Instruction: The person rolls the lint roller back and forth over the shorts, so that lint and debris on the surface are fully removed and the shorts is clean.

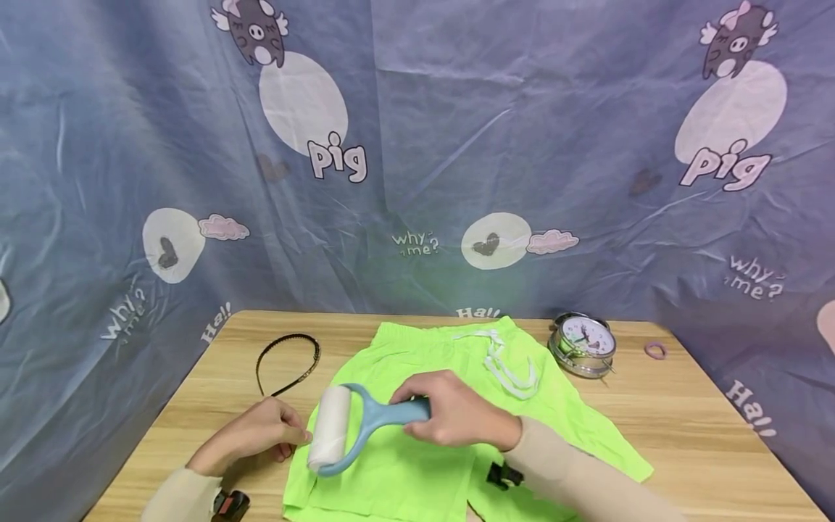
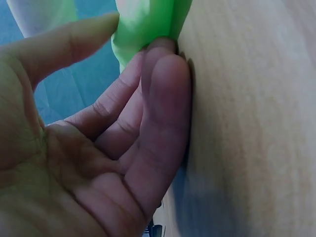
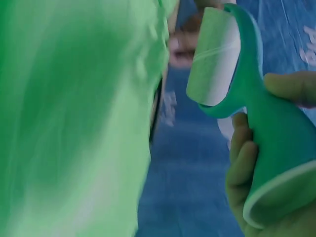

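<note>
Bright green shorts (image 1: pixel 417 464) with a white drawstring (image 1: pixel 509 370) lie spread on the wooden table. My right hand (image 1: pixel 450 409) grips the blue handle of a lint roller (image 1: pixel 331 428), whose white roll hangs over the left side of the shorts. In the right wrist view the roll is held off the cloth, with fingers and thumb wrapped about the handle. At the left edge of the shorts, my left hand (image 1: pixel 261 431) pinches the cloth. The left wrist view has the green fabric (image 2: pixel 145 22) between thumb and fingertips, with the curled fingers low against the table.
A black headband (image 1: pixel 317 355) lies on the table (image 1: pixel 189 406) beyond my left hand. Right of the waistband stands a silver alarm clock (image 1: pixel 583 344), and a purple hair tie (image 1: pixel 655 351) lies near the right edge. A printed blue-grey cloth (image 1: pixel 430 181) hangs behind the table.
</note>
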A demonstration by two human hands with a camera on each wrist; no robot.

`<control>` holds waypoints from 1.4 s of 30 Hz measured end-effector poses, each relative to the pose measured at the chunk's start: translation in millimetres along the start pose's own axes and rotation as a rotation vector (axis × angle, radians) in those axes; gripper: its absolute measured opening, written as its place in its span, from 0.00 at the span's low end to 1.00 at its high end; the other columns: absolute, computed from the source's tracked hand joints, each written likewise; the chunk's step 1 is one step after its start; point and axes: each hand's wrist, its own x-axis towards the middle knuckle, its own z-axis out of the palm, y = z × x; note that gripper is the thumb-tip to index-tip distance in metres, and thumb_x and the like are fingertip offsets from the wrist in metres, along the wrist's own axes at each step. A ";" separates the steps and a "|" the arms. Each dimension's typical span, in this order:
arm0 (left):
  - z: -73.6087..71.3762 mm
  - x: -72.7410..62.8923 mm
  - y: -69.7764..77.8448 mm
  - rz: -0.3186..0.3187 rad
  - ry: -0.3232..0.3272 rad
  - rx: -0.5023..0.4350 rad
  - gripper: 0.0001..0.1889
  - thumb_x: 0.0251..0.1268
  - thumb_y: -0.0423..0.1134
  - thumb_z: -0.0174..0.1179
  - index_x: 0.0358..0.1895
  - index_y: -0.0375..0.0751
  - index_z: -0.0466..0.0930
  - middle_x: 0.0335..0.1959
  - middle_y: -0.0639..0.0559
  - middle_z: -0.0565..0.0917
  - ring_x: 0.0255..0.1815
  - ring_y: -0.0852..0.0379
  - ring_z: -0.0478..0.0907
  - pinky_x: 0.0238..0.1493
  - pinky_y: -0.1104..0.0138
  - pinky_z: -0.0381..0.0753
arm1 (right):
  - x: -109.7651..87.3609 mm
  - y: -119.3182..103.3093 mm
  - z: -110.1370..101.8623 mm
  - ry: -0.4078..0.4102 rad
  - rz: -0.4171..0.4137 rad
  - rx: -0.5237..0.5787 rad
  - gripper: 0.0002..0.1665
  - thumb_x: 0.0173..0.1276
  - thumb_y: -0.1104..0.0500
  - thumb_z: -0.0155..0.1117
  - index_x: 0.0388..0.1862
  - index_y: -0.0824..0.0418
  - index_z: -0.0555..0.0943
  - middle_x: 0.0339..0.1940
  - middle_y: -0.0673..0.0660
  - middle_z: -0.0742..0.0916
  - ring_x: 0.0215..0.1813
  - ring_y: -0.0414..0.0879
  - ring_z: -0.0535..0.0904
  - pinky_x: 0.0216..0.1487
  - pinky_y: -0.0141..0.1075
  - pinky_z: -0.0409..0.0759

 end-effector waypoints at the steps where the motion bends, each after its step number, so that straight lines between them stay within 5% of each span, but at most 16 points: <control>1: 0.6 -0.1 -0.1 0.006 0.003 0.001 0.08 0.57 0.38 0.68 0.30 0.35 0.86 0.21 0.51 0.82 0.22 0.57 0.79 0.25 0.65 0.84 | 3.4 -2.9 7.2 -0.010 0.006 0.004 0.18 0.53 0.59 0.74 0.45 0.47 0.87 0.30 0.40 0.85 0.26 0.28 0.71 0.34 0.23 0.77; 9: 2.4 -1.9 -6.4 0.067 0.014 -0.008 0.07 0.48 0.26 0.59 0.31 0.30 0.84 0.19 0.51 0.79 0.20 0.58 0.76 0.21 0.70 0.80 | 10.6 -10.9 49.9 -0.001 0.040 -0.021 0.16 0.54 0.58 0.74 0.43 0.48 0.88 0.31 0.39 0.85 0.28 0.27 0.72 0.34 0.19 0.74; 15: 4.7 1.4 -14.2 0.087 -0.026 -0.059 0.11 0.46 0.23 0.53 0.33 0.29 0.82 0.20 0.53 0.79 0.22 0.60 0.75 0.23 0.71 0.79 | 4.7 -14.1 63.3 -0.008 0.044 -0.052 0.15 0.55 0.56 0.75 0.43 0.48 0.86 0.34 0.38 0.85 0.33 0.27 0.73 0.38 0.18 0.73; 30: 2.2 4.2 -10.2 0.066 0.010 -0.012 0.05 0.51 0.24 0.56 0.29 0.30 0.80 0.19 0.49 0.79 0.21 0.57 0.77 0.23 0.69 0.82 | -1.1 -8.4 69.7 0.016 -0.072 -0.093 0.16 0.52 0.59 0.76 0.41 0.51 0.85 0.33 0.40 0.85 0.32 0.27 0.71 0.36 0.13 0.68; 42: 3.4 2.1 -10.3 0.049 0.017 -0.048 0.03 0.56 0.27 0.64 0.30 0.30 0.80 0.18 0.50 0.79 0.19 0.58 0.77 0.23 0.67 0.84 | -14.9 -9.1 55.1 -0.044 0.007 -0.077 0.16 0.53 0.60 0.76 0.41 0.50 0.84 0.33 0.39 0.83 0.32 0.28 0.71 0.36 0.18 0.71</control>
